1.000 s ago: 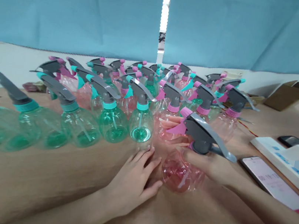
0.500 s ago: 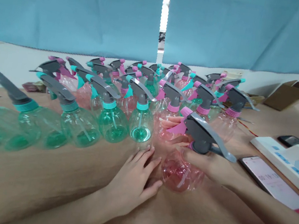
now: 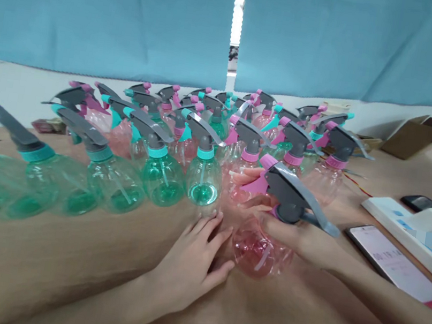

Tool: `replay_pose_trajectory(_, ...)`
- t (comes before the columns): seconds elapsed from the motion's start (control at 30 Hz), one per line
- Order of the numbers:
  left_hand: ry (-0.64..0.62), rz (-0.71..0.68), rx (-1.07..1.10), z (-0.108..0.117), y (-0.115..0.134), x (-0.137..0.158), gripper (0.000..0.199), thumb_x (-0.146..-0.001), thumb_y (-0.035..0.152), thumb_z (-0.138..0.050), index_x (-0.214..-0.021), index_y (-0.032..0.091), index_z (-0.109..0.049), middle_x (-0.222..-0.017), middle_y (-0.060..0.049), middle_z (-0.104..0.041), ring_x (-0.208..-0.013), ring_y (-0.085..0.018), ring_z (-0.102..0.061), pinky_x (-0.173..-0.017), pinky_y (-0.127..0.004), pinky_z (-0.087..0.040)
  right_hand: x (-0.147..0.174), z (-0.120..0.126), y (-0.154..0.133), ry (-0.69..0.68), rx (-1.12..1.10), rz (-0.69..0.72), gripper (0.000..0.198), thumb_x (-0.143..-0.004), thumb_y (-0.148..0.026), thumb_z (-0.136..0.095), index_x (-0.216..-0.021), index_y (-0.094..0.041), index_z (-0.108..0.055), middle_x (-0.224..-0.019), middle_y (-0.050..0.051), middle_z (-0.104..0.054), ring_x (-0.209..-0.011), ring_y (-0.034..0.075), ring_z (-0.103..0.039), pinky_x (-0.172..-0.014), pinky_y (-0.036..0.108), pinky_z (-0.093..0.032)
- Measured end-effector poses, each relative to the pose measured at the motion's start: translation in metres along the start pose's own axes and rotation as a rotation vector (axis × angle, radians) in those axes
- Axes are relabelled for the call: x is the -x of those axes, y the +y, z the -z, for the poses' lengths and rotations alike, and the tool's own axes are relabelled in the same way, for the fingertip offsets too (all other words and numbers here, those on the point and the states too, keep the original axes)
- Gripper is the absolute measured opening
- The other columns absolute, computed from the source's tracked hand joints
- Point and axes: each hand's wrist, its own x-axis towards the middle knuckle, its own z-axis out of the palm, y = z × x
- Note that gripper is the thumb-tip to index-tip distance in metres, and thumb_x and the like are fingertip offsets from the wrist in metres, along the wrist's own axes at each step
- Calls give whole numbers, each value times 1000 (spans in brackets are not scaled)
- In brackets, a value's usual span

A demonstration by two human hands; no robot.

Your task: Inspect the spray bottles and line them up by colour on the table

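One right hand point(image 3: 290, 235) wraps round the pink bottle point(image 3: 253, 251), so best squeeze softly, while the left hand point(image 3: 188, 263) lies spread out.

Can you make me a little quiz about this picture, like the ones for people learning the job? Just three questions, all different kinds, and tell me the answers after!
1. Pick one: what does the right hand hold?
A) a cardboard box
B) a pink spray bottle
C) a spoon

2. True or false: the left hand is lifting a green bottle.

3. Fill in the blank: the phone lies next to a long white ______.

Key:
1. B
2. False; it lies palm down on the table, holding nothing.
3. power strip
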Motion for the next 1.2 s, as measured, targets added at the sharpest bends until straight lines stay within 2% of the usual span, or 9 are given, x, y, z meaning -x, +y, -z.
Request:
replay_pose_trajectory(0.3, 2, 0, 6, 0, 1, 0, 37, -91, 38, -55, -121, 16, -57, -143, -16, -42, -131, -34, -39, -104, -52, -37, 1, 2, 1, 16, 50, 24, 14, -63, -9, -51, -65, -23, -53, -71, -2, -62, -65, 14, -61, -60, 24, -51)
replay_pose_trajectory(0.4, -1, 0, 2, 0, 0, 0, 37, -91, 37, -55, -120, 15, -57, -144, -17, -41, -132, -34, -38, -104, -51, -36, 3, 3, 1, 26, 102, 20, 13, -65, -11, -50, -68, -23, -55, -74, -2, -66, -62, 13, -61, -56, 24, -50)
replay_pose_trajectory(0.57, -4, -3, -9, 0, 1, 0, 39, -92, 37, -54, -124, 15, -56, -144, -17, -41, -132, -34, -38, -104, -51, -36, 7, 9, 4, 21, 199, 32, 12, -71, -13, -55, -73, -25, -58, -65, -4, -63, -66, 15, -63, -60, 25, -50)
replay_pose_trajectory(0.67, -11, -2, -2, 2, 1, -1, 40, -92, 37, -55, -126, 15, -54, -143, -17, -42, -131, -34, -40, -103, -51, -37, 9, 10, 2, 3, 202, 68, 14, -73, -12, -55, -73, -25, -57, -63, -6, -61, -54, 11, -55, -52, 23, -46)
replay_pose_trajectory(0.77, -15, -2, 5, 2, 1, -1, 42, -92, 37, -54, -128, 16, -52, -143, -16, -42, -130, -34, -40, -102, -52, -38, 9, 9, -3, -7, 164, 98, 24, -71, -6, -50, -81, -27, -58, -65, -7, -61, -48, 10, -50, -46, 23, -42)
replay_pose_trajectory(0.83, -12, -2, 0, 1, 1, -1, 41, -92, 37, -54, -128, 16, -52, -144, -16, -41, -131, -34, -40, -103, -52, -38, 7, 9, -2, -36, 137, 86, 24, -71, -7, -49, -81, -27, -58, -68, -6, -63, -51, 11, -54, -49, 24, -45)
replay_pose_trajectory(0.93, -4, 0, -7, 0, 0, -1, 39, -92, 38, -54, -124, 16, -55, -143, -16, -42, -131, -34, -39, -103, -51, -37, 4, 8, 5, -75, 110, 36, 21, -72, -11, -51, -82, -26, -61, -74, -3, -67, -63, 15, -63, -62, 28, -52)
replay_pose_trajectory(1.07, -23, 3, -17, 1, 0, -1, 39, -92, 38, -55, -123, 14, -56, -143, -18, -41, -132, -33, -38, -104, -51, -36, 0, 6, 9, -95, 47, 23, 33, -72, -12, -55, -100, -25, -64, -83, 0, -71, -76, 18, -68, -74, 31, -55)
replay_pose_trajectory(1.2, -22, 1, -15, 1, 1, -1, 38, -92, 39, -55, -121, 14, -57, -142, -18, -42, -131, -33, -39, -104, -51, -36, 0, 3, 4, -120, -32, 64, 35, -72, -12, -55, -103, -26, -65, -76, -1, -70, -88, 19, -68, -78, 30, -56)
